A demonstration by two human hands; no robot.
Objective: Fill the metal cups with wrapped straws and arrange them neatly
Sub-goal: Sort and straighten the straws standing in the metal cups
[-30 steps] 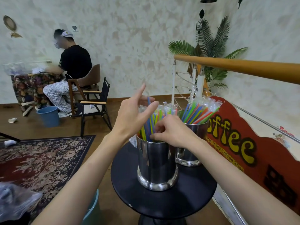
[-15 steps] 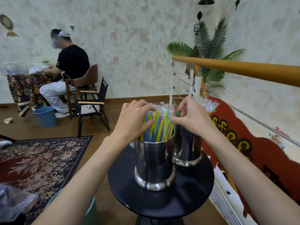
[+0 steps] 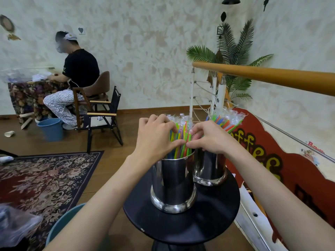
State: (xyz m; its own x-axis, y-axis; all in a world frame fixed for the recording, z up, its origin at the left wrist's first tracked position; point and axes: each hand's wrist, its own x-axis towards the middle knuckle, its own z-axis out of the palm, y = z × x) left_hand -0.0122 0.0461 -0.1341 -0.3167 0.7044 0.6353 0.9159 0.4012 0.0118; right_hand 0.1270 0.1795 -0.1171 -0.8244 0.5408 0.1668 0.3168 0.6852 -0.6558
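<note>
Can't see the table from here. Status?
Both hands, left and right, gripping straws in near cup. Far cup full. Nothing blocking.

Two metal cups (image 3: 173, 183) (image 3: 210, 167); two hands (image 3: 154, 140) (image 3: 212, 138); one round black table (image 3: 181, 225); two chairs (image 3: 96, 91) (image 3: 103, 115); two buckets (image 3: 51, 129) (image 3: 63, 227)

Left hand (image 3: 154, 140) and right hand (image 3: 210, 137) close around wrapped straws (image 3: 181, 134) in the near metal cup (image 3: 173, 185) — a second cup (image 3: 210, 168) touching it — on a round black tabletop (image 3: 190, 223).
</note>
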